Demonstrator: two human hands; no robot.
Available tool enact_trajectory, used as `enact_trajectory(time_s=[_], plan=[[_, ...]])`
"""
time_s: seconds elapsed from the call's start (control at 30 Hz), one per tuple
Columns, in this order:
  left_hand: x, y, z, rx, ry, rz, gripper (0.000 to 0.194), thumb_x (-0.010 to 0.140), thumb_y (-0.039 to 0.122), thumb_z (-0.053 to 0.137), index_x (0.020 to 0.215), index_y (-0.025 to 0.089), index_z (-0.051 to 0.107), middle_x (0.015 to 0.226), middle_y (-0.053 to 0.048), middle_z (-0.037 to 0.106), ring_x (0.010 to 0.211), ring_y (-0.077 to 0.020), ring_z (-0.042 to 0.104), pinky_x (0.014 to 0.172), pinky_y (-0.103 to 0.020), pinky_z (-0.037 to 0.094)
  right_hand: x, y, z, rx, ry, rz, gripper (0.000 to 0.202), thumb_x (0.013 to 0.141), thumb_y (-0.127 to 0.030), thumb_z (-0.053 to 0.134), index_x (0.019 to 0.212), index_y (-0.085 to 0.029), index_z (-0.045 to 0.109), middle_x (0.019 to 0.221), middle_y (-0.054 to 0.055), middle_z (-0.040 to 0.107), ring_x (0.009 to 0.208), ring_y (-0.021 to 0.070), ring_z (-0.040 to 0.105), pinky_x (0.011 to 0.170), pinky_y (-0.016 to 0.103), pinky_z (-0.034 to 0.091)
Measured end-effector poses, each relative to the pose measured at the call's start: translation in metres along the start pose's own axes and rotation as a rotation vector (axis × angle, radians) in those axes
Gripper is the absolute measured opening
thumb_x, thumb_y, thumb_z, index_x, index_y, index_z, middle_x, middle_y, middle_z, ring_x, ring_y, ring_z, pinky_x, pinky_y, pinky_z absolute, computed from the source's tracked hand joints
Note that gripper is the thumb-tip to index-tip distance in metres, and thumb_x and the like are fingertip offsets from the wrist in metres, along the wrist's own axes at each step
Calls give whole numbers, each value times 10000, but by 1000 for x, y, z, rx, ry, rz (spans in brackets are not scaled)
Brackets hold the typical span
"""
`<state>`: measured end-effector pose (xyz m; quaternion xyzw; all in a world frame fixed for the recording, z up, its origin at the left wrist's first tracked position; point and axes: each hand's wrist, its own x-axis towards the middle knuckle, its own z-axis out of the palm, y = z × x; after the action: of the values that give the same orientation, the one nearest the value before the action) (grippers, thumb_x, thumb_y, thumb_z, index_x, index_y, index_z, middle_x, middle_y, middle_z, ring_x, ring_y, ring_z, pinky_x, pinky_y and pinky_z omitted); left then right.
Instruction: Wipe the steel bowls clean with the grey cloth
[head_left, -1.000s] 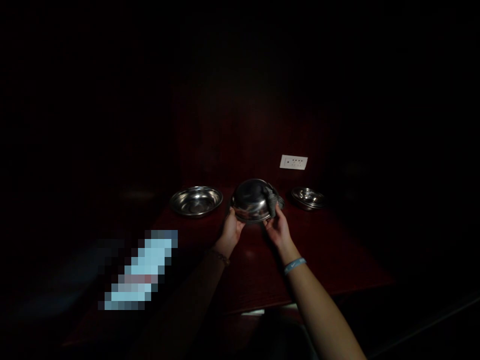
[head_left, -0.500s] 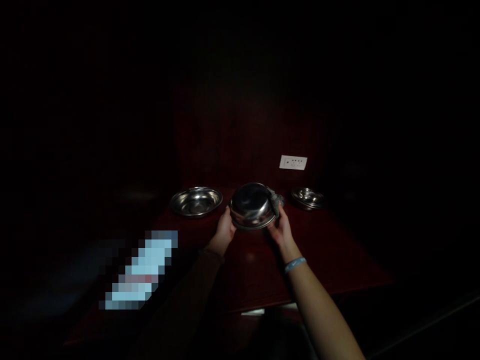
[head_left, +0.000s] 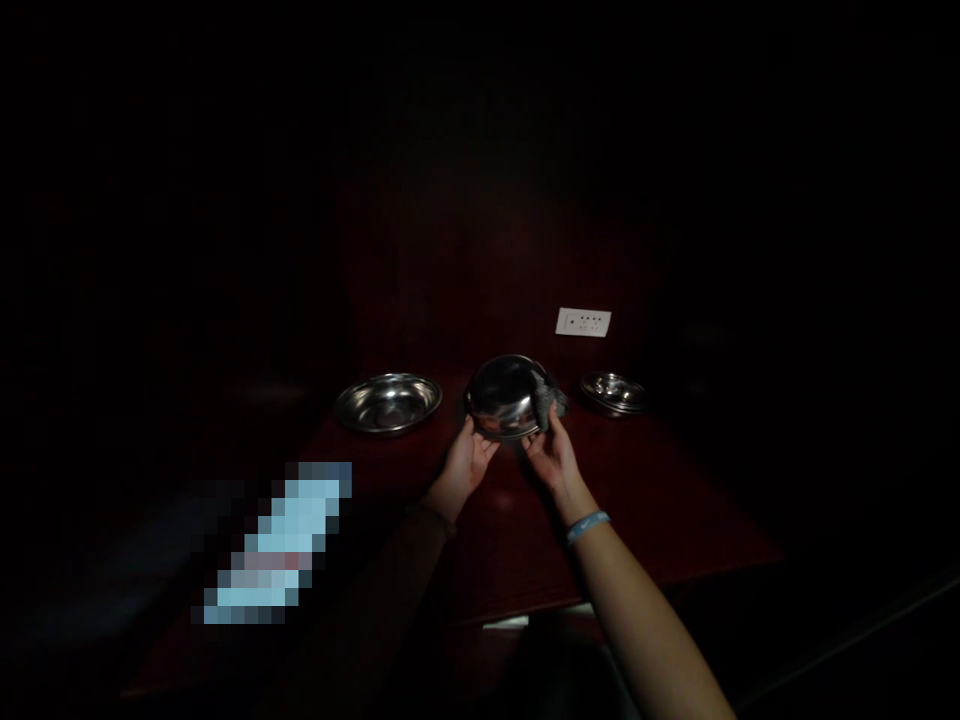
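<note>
The metal bowl (head_left: pixel 504 388) lay straight ahead of the person, between the two hands and a little beyond them, so that both reached its near side. It was turned over, rounded outside uppermost, and tilted; it looked raised off the table (head_left: pixel 517 570), though the dimness made that hard to settle. Being round, it gave no long axis to line up with. Neither hand was clearly nearer: the left hand (head_left: pixel 466 464) met the rim at its near left, the right hand (head_left: pixel 553 458) came to it at the near right.

The left grip was closed on the rim, thumb up along the side and fingers reaching beneath. The right grip was closed on a grey cloth (head_left: pixel 547 403), pressed against the bowl's right side; that thumb lay on the cloth, while the fingers spread below the rim. How firmly either one pressed could not be told.

Both forearms slanted inward from the lower edge of the view, palms turned partly up and toward each other. The right arm, with a blue wristband (head_left: pixel 589 527), stood out well lit; the left was mostly lost in shadow.

To the left, apart from the bowl, a wide metal dish (head_left: pixel 388 405) sat on the table; to the right stood some smaller metal dishes (head_left: pixel 613 393), near the cloth.
</note>
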<state>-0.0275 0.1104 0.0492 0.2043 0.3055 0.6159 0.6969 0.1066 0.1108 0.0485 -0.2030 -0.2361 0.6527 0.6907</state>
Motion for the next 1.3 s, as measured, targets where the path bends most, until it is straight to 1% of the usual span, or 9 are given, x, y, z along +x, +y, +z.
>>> enact_trajectory(time_s=[0.17,0.43,0.57,0.67,0.77,0.9,1.0,1.13,1.3], plan=[[4,4,-3,-18,41,37,348,1018,354,359,1079,170,648,1202,-126,691,1187,-204,618,1098,-384,439,-1,2,2,-95,-46,-15,215,921,-365,563,1024,-242,706,1065,9,761,1030,158,707,914,274,571],[10,12,-8,15,56,135,316,1005,324,399,1088,161,656,1193,-136,700,1145,-237,642,993,-396,511,4,-5,-3,-263,-28,-158,239,897,-400,566,1016,-234,691,1095,50,752,1105,223,677,995,422,537],[20,19,-18,131,149,209,250,968,276,468,988,145,680,1041,-133,742,1021,-218,688,902,-341,541,4,-9,-6,-341,-79,-169,307,906,-458,530,1020,-221,688,1117,72,746,1100,250,678,983,460,538],[25,24,-28,268,194,181,243,932,283,520,856,132,695,874,-121,750,917,-220,703,789,-307,555,3,-11,-5,-348,-113,-139,315,907,-467,527,1016,-219,689,1104,66,751,1073,248,687,991,462,533],[26,26,-31,302,204,147,253,915,290,543,801,128,701,783,-112,740,852,-219,703,737,-298,553,3,-11,-5,-309,-91,-82,273,896,-441,556,984,-222,691,1022,53,768,1022,242,702,979,463,541],[19,26,-25,168,165,99,225,938,245,509,881,136,697,820,-77,748,892,-187,701,841,-291,549,5,-10,-5,-214,-33,-2,228,900,-407,560,942,-225,690,932,40,774,994,231,709,971,446,549],[11,25,-19,56,103,38,259,976,280,444,960,167,676,867,-43,746,905,-163,694,943,-320,522,7,-9,-5,-107,5,17,201,909,-364,555,955,-218,686,944,36,771,1024,207,705,990,405,542],[3,18,-14,64,25,-75,302,987,410,419,1041,227,652,965,-40,737,968,-167,679,1049,-380,456,7,-8,-6,20,42,14,202,920,-349,555,1005,-219,683,1007,30,764,1023,166,706,981,327,543],[0,3,-7,106,-86,-47,361,1001,434,379,1159,238,638,1199,-77,699,1169,-188,620,1142,-386,364,6,-4,-8,53,46,15,216,904,-375,589,1022,-221,683,1061,32,757,1021,160,709,969,300,546]])
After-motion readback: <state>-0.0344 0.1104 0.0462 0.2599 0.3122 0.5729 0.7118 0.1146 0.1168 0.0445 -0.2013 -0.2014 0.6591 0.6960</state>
